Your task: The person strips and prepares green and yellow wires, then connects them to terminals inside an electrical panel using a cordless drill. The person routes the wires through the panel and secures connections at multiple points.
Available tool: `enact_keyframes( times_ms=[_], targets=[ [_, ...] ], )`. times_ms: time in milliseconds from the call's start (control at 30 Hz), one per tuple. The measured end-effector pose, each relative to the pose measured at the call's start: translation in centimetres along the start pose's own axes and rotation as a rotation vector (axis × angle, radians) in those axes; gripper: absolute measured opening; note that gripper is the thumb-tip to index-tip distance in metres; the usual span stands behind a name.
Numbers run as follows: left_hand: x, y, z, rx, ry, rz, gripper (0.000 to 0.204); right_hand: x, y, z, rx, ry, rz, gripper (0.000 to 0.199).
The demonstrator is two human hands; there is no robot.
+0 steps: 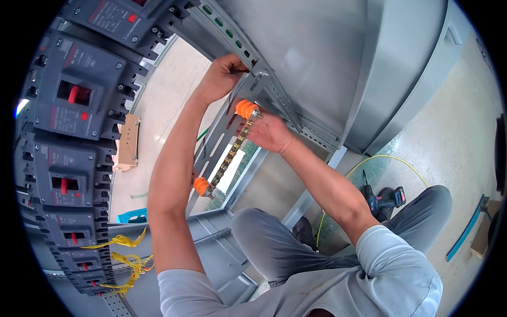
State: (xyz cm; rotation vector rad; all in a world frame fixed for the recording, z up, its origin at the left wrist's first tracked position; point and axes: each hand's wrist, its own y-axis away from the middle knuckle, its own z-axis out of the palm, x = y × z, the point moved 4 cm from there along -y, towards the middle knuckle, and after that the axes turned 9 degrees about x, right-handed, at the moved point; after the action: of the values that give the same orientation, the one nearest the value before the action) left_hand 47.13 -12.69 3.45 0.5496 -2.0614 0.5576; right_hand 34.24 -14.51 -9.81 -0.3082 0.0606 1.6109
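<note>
A grey slotted metal plate point(215, 138) stands in front of me, its upper end meeting a perforated metal rail point(274, 93). Fixed to the plate is a brass terminal bar point(231, 154) with a row of screws, between an upper orange insulator point(246, 109) and a lower orange insulator point(201, 185). My left hand point(223, 78) is closed at the plate's upper end, against the rail; what its fingertips pinch is hidden. My right hand point(270, 133) grips the plate beside the upper insulator, its fingers passing behind and partly showing through the slots. A bolt point(261, 73) sits at the joint.
Dark circuit breakers point(87, 87) with red switches line the left side, with yellow wires point(127, 264) hanging below. Grey cabinet panels point(327, 53) rise at the right. A cordless drill point(383, 199) lies near my foot, beside a yellow-green cable point(391, 157). A wooden block point(127, 142) lies beyond the frame.
</note>
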Motion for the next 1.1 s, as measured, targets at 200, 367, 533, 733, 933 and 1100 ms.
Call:
enact_keyframes(
  times_ms=[200, 367, 533, 733, 933, 1100],
  targets=[
    [0.6, 0.5, -0.8, -0.125, -0.003, -0.132, 0.022, -0.2, 1.3, 0.1, 0.018, 0.024, 0.034, 0.055],
    [1.0, 1.1, -1.1, -0.165, 0.018, -0.117, 0.021, -0.6, 1.2, -0.8, 0.078, 0.000, 0.003, 0.053],
    [0.5, 1.4, -1.1, -0.176, 0.021, -0.115, 0.024, -2.1, 1.7, 0.4, 0.239, 0.178, -0.141, 0.055],
    [0.2, 1.3, -1.3, -0.124, 0.021, -0.145, 0.026, -3.1, 1.1, 0.8, 0.366, 0.353, -0.271, 0.061],
    [1.2, 0.7, -1.3, -0.060, -0.037, -0.059, 0.019, -3.6, -0.1, 1.6, 0.339, 0.064, -0.215, 0.056],
    [0.8, 0.2, -1.6, -0.010, -0.226, 0.036, 0.015, -3.7, -0.7, 1.8, 0.259, 0.053, -0.164, 0.052]
  ],
)
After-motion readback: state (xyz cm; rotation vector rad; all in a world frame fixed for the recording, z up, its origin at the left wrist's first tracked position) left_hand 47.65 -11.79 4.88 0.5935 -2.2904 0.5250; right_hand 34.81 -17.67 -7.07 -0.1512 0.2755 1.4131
